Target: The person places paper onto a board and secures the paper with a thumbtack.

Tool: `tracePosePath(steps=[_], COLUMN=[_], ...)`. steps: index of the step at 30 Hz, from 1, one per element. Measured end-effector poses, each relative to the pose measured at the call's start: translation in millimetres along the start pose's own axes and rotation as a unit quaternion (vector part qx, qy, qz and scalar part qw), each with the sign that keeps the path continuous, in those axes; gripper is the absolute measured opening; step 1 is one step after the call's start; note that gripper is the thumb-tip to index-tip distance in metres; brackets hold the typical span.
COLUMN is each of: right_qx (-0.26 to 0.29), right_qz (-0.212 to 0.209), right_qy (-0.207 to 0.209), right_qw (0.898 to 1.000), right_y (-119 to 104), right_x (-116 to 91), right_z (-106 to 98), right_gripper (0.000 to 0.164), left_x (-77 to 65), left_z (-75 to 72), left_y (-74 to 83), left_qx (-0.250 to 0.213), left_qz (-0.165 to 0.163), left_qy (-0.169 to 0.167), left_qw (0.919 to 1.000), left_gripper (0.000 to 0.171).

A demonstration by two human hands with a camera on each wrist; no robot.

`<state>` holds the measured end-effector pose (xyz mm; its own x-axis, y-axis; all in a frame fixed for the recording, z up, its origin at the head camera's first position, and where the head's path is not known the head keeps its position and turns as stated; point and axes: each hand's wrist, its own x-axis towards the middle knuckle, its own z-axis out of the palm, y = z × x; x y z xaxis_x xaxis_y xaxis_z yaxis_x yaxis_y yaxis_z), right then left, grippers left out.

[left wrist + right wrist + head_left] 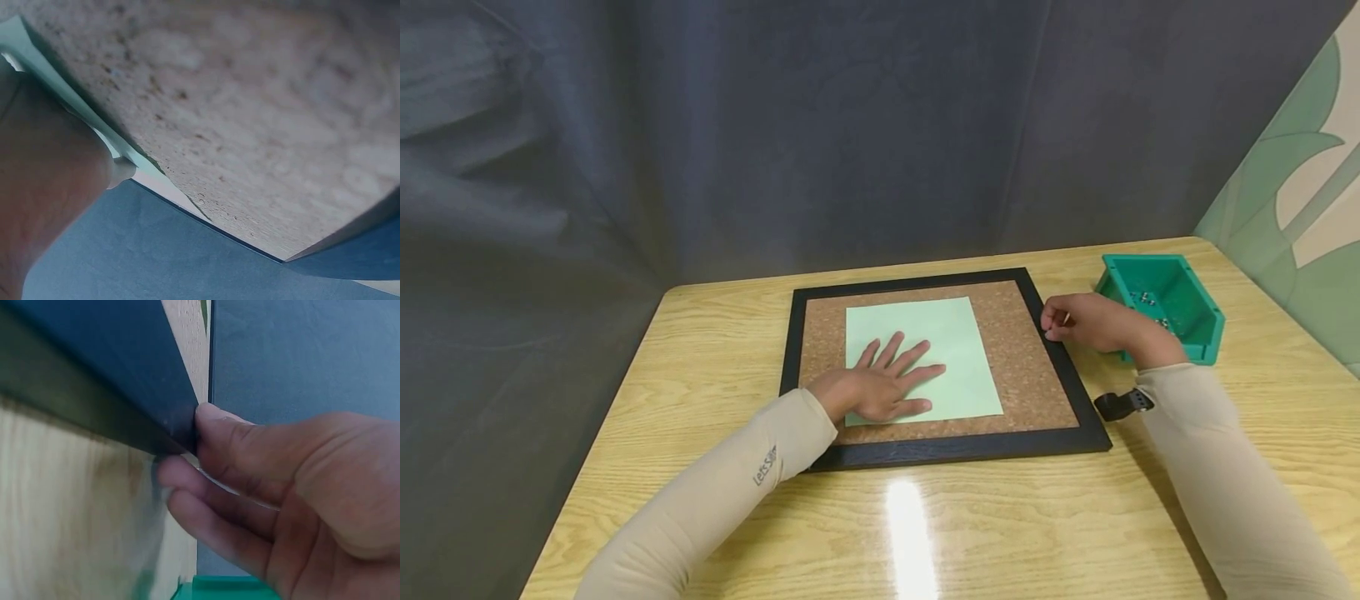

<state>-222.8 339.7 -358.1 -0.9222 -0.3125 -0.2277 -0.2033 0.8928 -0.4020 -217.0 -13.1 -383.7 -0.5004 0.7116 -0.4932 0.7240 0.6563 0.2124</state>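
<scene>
Five left fingers: splayed on green sheet | right fingers: pinching black frame, right side

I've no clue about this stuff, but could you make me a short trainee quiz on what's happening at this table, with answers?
1. True or false: the left hand rests on the pale green paper.

2. Fill in the blank: from the person's own viewpoint, the green bin stands to the ____ of the cork board.

3. Multiple choice: where is the right hand?
A) Flat on the pale green paper
B) At the right edge of the black frame
C) Down inside the green bin

Key:
1. True
2. right
3. B
</scene>
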Motion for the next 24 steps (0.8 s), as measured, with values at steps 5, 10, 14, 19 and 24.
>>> tracePosePath(steps=[5,10,14,19,24], right_qx=[-0.009,-0.015,-0.024,-0.028,-0.027], right_qz=[0.010,0.017,0.010,0.000,0.003], right_qy=[0.007,0.009,0.014,0.024,0.032], right_qw=[1.000,1.000,1.000,0.999,0.999], right_y=[-0.5,-0.5,-0.4,-0.9,-3.8], right_x=[1.8,1.4,1.3,2.0,2.0], right_z=[0.9,-0.6,-1.3,-0.4,0.3], right_gripper=[0.005,0.004,0.006,0.006,0.006], left_x=[-0.6,-0.2,-0.3,-1.9,-2.0], left_z=[-0.2,0.4,0.7,-0.3,-0.1], left_y=[0.5,0.9,1.0,1.6,1.4], left_qx=[0.001,0.003,0.005,0.003,0.002], left_qz=[0.001,-0.001,-0.002,0.003,0.004], left_qy=[0.005,0.004,0.005,0.010,0.009], left_qw=[1.0000,1.0000,1.0000,0.9999,0.9999], left_gripper=[0.064,0.065,0.065,0.064,0.065])
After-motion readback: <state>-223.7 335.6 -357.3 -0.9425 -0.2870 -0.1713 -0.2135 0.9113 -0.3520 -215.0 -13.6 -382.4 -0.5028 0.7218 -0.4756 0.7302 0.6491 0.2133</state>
